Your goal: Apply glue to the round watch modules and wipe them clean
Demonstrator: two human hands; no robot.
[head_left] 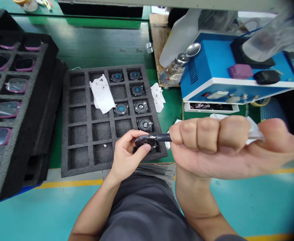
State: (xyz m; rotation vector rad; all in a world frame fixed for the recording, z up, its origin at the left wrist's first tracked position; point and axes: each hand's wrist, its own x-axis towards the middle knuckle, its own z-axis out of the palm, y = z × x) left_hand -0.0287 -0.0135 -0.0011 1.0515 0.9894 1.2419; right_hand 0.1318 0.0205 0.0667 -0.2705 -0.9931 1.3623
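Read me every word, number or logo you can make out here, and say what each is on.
Glass bottle: printed label, too small to read.
Blue box: front-panel label, too blurred to read.
Round black discs: some show a teal ring mark, no readable words.
Nothing here can be quoted.

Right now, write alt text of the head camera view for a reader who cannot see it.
The left hand holds a round black module while the right hand, in a fist, brings a dark-handled tool to it, over a black foam tray with similar modules in some cells.
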